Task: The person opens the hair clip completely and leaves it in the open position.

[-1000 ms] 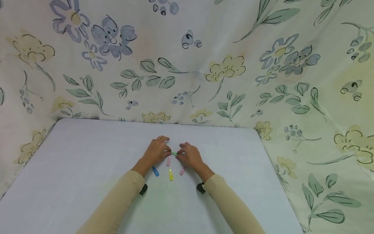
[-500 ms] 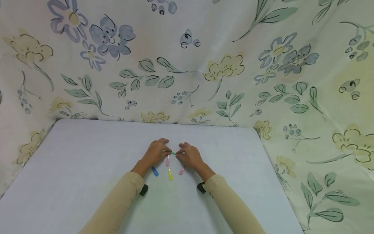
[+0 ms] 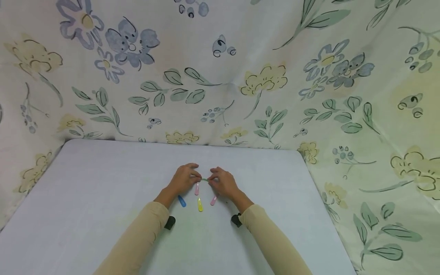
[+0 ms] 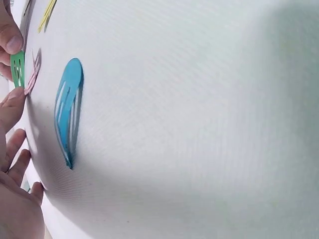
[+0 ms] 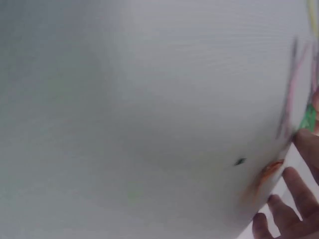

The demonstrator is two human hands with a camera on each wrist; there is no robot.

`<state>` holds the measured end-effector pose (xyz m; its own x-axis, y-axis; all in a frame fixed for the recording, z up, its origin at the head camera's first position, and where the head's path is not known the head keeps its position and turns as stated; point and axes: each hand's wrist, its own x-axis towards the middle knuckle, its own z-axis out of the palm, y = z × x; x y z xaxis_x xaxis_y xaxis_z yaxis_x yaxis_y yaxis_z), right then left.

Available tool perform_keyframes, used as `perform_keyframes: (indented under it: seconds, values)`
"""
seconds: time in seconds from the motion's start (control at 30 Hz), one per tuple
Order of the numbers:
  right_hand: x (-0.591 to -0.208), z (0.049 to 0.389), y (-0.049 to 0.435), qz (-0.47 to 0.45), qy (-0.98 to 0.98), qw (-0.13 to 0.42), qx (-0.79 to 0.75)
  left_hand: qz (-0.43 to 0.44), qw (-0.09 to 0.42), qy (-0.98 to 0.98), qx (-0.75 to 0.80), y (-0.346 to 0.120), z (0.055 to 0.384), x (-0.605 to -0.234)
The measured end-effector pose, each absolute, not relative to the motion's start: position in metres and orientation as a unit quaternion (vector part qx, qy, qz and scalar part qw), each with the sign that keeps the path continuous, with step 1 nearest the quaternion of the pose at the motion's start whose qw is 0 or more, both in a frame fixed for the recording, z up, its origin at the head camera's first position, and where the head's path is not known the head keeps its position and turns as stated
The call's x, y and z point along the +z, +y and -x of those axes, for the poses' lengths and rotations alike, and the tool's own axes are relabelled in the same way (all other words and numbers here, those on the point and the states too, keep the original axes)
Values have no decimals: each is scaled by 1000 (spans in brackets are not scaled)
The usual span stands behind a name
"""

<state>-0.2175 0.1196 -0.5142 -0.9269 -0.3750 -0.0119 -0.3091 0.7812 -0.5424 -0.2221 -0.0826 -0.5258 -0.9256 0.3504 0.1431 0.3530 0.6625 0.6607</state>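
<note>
Both hands meet over the table around a small green snap hair clip [image 3: 204,179]. My left hand [image 3: 183,178] pinches one end between thumb and finger, and my right hand [image 3: 224,182] pinches the other. In the left wrist view the slotted face of the green clip [image 4: 18,68] shows between the fingertips. Just below it lies a pink hair clip [image 3: 197,189], with a yellow hair clip [image 3: 200,204] nearer the body. A blue hair clip [image 3: 182,201] rests beside the left wrist. Another pink hair clip [image 3: 214,200] lies by the right hand, partly covered by it.
The white table [image 3: 103,183] ends at a floral cloth [image 3: 220,76] hanging behind it. In the right wrist view, a blurred orange-brown thing [image 5: 270,170] lies by the right fingers, with a small dark speck [image 5: 240,162] near it.
The green clip has turned slightly, from slanted to nearly level, and shows thinner. The left hand's upper fingers have dropped a little. The other clips lie as before.
</note>
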Motion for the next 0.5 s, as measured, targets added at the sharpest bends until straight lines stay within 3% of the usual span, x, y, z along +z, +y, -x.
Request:
perform_keyframes:
  seconds: [0.5]
  values:
    - [-487,229,125,118,884,171,-418,146,-43,-872,-465,-83,219,-506]
